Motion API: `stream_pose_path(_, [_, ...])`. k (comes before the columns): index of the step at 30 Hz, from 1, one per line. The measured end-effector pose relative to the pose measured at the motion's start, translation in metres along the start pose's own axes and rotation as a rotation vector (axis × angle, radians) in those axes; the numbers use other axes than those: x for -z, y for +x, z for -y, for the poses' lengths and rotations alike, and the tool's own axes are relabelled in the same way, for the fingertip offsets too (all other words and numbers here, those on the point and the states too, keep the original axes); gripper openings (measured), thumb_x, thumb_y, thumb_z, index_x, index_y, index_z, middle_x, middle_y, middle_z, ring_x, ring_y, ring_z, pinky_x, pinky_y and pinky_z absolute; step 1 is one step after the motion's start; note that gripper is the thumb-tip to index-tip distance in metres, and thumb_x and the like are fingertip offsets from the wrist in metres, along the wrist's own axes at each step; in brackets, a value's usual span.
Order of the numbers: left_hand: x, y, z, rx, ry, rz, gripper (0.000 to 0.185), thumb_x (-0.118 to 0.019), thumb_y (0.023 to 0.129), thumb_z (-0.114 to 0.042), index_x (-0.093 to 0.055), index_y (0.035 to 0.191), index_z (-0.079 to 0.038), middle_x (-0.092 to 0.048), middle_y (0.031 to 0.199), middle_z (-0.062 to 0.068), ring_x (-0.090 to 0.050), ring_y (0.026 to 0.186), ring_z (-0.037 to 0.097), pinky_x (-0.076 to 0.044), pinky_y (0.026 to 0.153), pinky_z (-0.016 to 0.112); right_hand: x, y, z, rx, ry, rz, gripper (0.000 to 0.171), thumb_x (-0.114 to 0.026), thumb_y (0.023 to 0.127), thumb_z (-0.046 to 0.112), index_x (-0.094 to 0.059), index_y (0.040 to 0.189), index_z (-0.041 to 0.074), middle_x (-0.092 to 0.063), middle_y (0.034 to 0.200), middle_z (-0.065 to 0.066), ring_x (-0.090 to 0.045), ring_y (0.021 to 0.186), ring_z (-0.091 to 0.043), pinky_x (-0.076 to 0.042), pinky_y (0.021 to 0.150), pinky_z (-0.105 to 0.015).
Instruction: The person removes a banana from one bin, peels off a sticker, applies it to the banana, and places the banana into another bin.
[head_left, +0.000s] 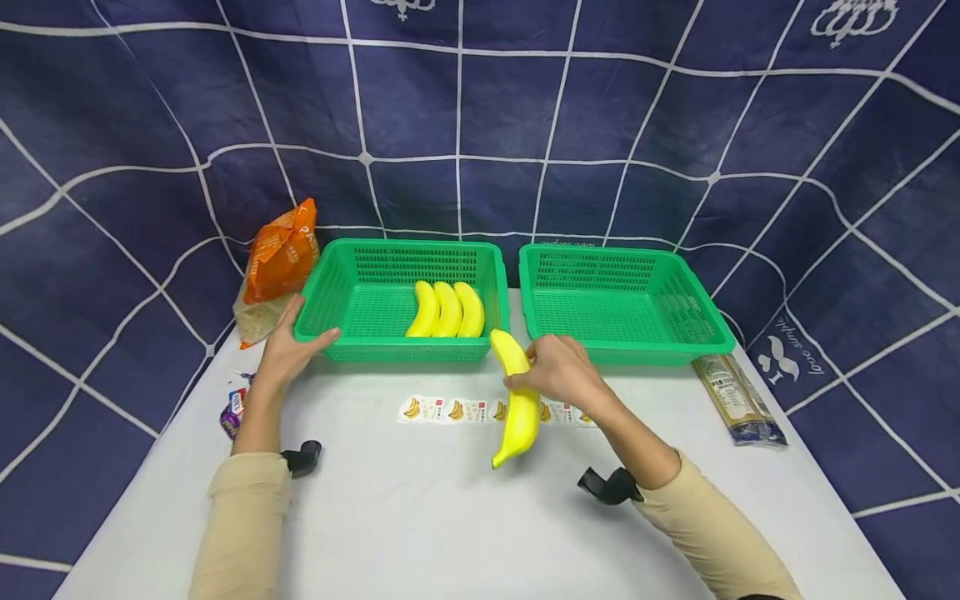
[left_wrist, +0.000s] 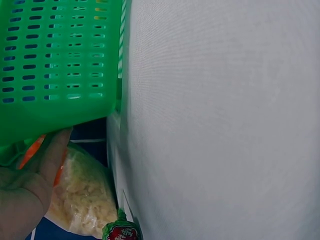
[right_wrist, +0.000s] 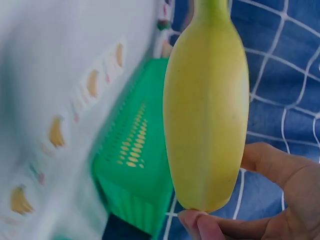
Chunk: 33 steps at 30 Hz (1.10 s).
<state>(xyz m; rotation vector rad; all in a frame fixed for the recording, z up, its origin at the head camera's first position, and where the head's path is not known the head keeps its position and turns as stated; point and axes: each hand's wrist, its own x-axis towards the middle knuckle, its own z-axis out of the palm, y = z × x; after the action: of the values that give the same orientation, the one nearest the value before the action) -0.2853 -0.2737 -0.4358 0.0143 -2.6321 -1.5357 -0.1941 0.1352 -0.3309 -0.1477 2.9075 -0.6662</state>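
Note:
My right hand (head_left: 561, 367) pinches a yellow banana (head_left: 521, 421) between thumb and fingers, above the table in front of the gap between two baskets. In the right wrist view the banana (right_wrist: 206, 110) fills the middle, thumb and fingertips at its lower end. My left hand (head_left: 283, 350) touches the front left corner of the left green basket (head_left: 405, 353), thumb at the front rim and fingers along the left side. Three bananas (head_left: 448, 310) lie side by side in that basket. The right green basket (head_left: 622, 345) holds nothing that I can see.
A row of banana stickers (head_left: 453, 410) lies on the white table (head_left: 420, 517). An orange and clear bag (head_left: 281, 258) leans left of the baskets, with small purple packets (head_left: 234, 412) nearer. A flat packet (head_left: 738, 400) lies at right. Blue cloth (head_left: 495, 108) hangs behind.

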Motion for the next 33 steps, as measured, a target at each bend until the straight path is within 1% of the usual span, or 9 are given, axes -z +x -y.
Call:
stream_pose_path(3, [0.001,-0.001,-0.001,0.000,-0.004,-0.001,0.103,-0.073,0.084,-0.045,-0.005,0.158,-0.021,0.003,0.166,-0.003,0.001,0.153,0.032,-0.006,0.122,0.059,-0.013,-0.011,-0.006,-0.011,-0.001,-0.019,0.048,-0.082,0.071,0.040,-0.074,0.101,0.002,-0.070,0.078,-0.002,-0.056,0.070,-0.018,-0.041,0.055,-0.026])
stream_pose_path(6, [0.001,0.000,-0.001,0.006,-0.001,-0.008,0.103,-0.073,0.084,-0.045,-0.005,0.158,-0.021,0.002,0.166,-0.003,0.001,0.153,0.032,-0.007,0.122,0.059,-0.026,-0.020,-0.012,-0.019,0.010,-0.028,0.051,-0.083,0.070,0.040,-0.074,0.101,0.001,-0.072,0.086,-0.004,-0.057,0.072,-0.018,-0.042,0.056,-0.025])
stream_pose_path(10, [0.001,0.000,0.000,0.007,0.005,-0.013,0.103,-0.073,0.084,-0.045,-0.005,0.158,-0.021,0.003,0.166,-0.004,0.001,0.152,0.033,-0.007,0.121,0.060,-0.044,-0.029,-0.019,-0.032,0.043,-0.014,0.048,-0.083,0.069,0.040,-0.075,0.098,0.002,-0.071,0.082,-0.003,-0.056,0.068,-0.017,-0.041,0.055,-0.025])
stream_pose_path(13, [0.000,0.000,0.000,0.006,0.010,-0.010,0.102,-0.072,0.085,-0.044,-0.006,0.158,-0.021,0.003,0.166,-0.003,0.001,0.152,0.034,-0.007,0.121,0.061,-0.058,-0.037,-0.025,-0.046,0.064,-0.008,0.045,-0.083,0.068,0.038,-0.075,0.095,0.004,-0.069,0.077,0.000,-0.055,0.068,-0.016,-0.041,0.057,-0.026])
stream_pose_path(16, [-0.002,0.000,0.000,0.017,0.008,-0.010,0.102,-0.073,0.084,-0.045,-0.006,0.158,-0.022,0.003,0.166,-0.003,0.002,0.152,0.034,-0.007,0.120,0.062,-0.071,-0.043,-0.030,-0.041,0.074,-0.004,0.042,-0.083,0.067,0.037,-0.075,0.092,0.004,-0.068,0.079,0.001,-0.054,0.070,-0.015,-0.041,0.059,-0.025])
stream_pose_path(18, [-0.002,0.001,0.000,0.022,0.003,-0.012,0.103,-0.073,0.084,-0.045,-0.006,0.158,-0.022,0.003,0.166,-0.004,0.002,0.152,0.034,-0.007,0.120,0.062,-0.079,-0.047,-0.034,-0.045,0.084,0.003,0.043,-0.083,0.066,0.037,-0.075,0.091,0.004,-0.068,0.080,0.000,-0.054,0.070,-0.015,-0.042,0.058,-0.025])
stream_pose_path(23, [-0.003,0.001,-0.001,0.013,0.005,-0.019,0.102,-0.073,0.084,-0.046,-0.006,0.158,-0.023,0.003,0.166,-0.003,0.001,0.152,0.034,-0.007,0.120,0.063,-0.089,-0.054,-0.043,-0.061,0.093,0.017,0.045,-0.085,0.065,0.037,-0.074,0.091,0.002,-0.068,0.079,-0.001,-0.054,0.067,-0.014,-0.043,0.055,-0.025])
stream_pose_path(29, [-0.004,-0.003,0.002,0.007,0.027,-0.066,0.100,-0.073,0.084,-0.042,-0.009,0.158,-0.021,-0.003,0.166,0.002,-0.004,0.152,0.037,-0.009,0.120,0.062,-0.100,-0.061,-0.047,-0.038,0.125,0.054,0.044,-0.085,0.065,0.035,-0.073,0.088,0.000,-0.064,0.072,-0.001,-0.054,0.062,-0.013,-0.042,0.053,-0.024])
stream_pose_path(33, [-0.006,-0.001,0.002,-0.001,0.025,-0.081,0.099,-0.073,0.085,-0.041,-0.010,0.158,-0.021,-0.004,0.166,0.000,-0.005,0.152,0.035,-0.010,0.120,0.061,-0.102,-0.061,-0.049,-0.045,0.117,0.048,0.044,-0.086,0.065,0.035,-0.072,0.088,-0.001,-0.063,0.071,-0.001,-0.053,0.060,-0.013,-0.041,0.052,-0.024])
